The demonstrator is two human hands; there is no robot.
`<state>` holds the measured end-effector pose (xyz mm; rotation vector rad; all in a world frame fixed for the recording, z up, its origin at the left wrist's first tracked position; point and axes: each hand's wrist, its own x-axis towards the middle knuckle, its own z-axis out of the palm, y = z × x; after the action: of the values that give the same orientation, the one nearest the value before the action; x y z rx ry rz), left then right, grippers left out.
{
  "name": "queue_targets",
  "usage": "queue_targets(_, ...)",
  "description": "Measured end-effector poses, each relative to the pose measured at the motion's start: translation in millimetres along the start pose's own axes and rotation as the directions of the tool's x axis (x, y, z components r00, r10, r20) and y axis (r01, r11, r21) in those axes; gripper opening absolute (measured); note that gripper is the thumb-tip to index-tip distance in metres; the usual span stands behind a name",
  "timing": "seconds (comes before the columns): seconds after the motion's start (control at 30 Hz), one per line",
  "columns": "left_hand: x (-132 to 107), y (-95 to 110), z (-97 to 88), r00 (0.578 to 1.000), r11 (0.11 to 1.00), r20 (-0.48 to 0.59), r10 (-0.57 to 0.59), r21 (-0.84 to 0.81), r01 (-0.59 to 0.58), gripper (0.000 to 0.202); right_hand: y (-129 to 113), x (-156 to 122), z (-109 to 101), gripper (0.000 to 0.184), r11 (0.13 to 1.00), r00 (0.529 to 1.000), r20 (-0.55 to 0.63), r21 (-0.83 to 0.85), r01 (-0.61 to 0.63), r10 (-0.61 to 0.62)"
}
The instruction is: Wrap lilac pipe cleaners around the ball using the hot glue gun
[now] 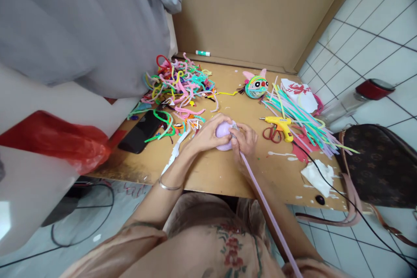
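Between my two hands sits a lilac ball that looks wound from pipe cleaner. My left hand curls around its left side, thumb and fingers pressed on it. On the right, my right hand pinches near the ball's edge, where a lilac pipe cleaner trails down across my right forearm toward the lower edge of the view. A small greyish patch shows at the top of the ball, partly covered by my fingers. Right of my hands lie a yellow glue gun and red-handled scissors.
Tangled pipe cleaners heap at the back left by a black phone. A colourful wound ball with eyes and ears stands near straight pipe cleaners. A brown handbag, bottle and glue-gun cord are on the right.
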<state>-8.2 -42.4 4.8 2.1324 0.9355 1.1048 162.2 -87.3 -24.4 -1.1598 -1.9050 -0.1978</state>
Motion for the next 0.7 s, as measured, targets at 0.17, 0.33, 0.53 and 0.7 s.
queue_targets(0.17, 0.2, 0.6, -1.2, 0.999, 0.999, 0.024, 0.045, -0.005, -0.045, 0.029, 0.2, -1.2, 2.0, 0.034, 0.999, 1.000, -0.007, 0.033, -0.018, 0.019)
queue_targets(0.33, 0.0, -1.6, -1.4, 0.998, 0.999, 0.031, 0.047, 0.003, -0.047, 0.027, -1.3, -1.4, 3.3, 0.034, 0.999, 0.999, -0.021, 0.037, -0.026, 0.026)
queue_targets(0.53, 0.1, -1.4, -1.8, 0.999, 0.999, 0.029, 0.037, 0.005, -0.037, 0.024, -1.8, -0.9, 2.9, 0.036, 0.999, 0.999, 0.010, 0.028, -0.045, 0.045)
queue_targets(0.7, -0.4, -1.0, -0.8, 0.999, 1.000, 0.021, 0.026, 0.003, -0.026, 0.027, 0.4, -1.6, 3.9, 0.037, 0.999, 1.000, -0.009, 0.030, -0.018, 0.018)
